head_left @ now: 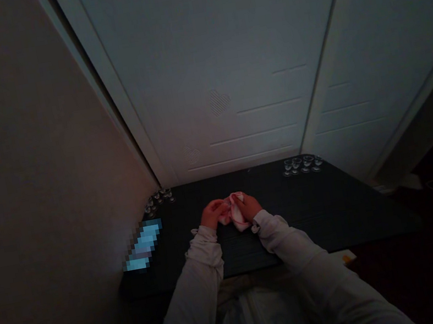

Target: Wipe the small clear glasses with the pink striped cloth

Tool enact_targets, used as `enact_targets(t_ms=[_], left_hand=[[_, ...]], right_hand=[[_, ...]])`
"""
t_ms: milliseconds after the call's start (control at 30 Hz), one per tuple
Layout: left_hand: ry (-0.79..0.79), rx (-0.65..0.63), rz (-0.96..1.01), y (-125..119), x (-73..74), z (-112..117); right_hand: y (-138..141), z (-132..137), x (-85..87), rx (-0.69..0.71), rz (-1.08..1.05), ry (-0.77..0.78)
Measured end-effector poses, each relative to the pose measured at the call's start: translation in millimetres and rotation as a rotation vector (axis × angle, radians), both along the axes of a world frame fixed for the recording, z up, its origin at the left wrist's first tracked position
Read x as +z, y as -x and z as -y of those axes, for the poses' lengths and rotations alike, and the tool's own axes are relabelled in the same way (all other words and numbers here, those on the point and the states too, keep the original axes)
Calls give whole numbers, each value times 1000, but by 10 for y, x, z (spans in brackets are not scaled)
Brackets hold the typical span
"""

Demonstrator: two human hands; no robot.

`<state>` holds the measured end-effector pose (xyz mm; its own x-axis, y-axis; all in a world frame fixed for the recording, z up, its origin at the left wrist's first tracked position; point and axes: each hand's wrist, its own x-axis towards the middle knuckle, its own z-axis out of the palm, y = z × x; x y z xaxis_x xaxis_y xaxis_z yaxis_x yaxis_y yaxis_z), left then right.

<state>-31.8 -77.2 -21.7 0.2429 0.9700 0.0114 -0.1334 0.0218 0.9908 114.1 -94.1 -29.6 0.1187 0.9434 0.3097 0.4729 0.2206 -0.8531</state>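
Sleeves (203,276) pale | left hand (211,215), right hand (250,206) both grip cloth (238,216) (bunched) | long axis runs near-far

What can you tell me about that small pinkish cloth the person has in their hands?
The cloth is a small, soft-looking fabric, pale pink to white with a thin red line along an edge. It is bunched up, not spread flat. The left hand and right hand grip it from either side over the dark table, near the table's middle. The dim light hides any pattern.
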Motion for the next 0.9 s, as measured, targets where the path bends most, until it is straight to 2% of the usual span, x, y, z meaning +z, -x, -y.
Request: enact_targets(t_ms=[200, 433, 600, 900], left_hand=[[1, -30, 1, -17, 15, 14], [-24, -56, -99, -30, 23, 18], [-45, -53, -91, -30, 2, 8], [-21, 21, -22, -21, -44, -38]], right_hand=[[-17, 3, 22, -3, -1, -6], [-39, 5, 34, -117, 61, 26], [-34, 17, 46, -154, 45, -27], [-20, 29, 52, -121, -118, -37]])
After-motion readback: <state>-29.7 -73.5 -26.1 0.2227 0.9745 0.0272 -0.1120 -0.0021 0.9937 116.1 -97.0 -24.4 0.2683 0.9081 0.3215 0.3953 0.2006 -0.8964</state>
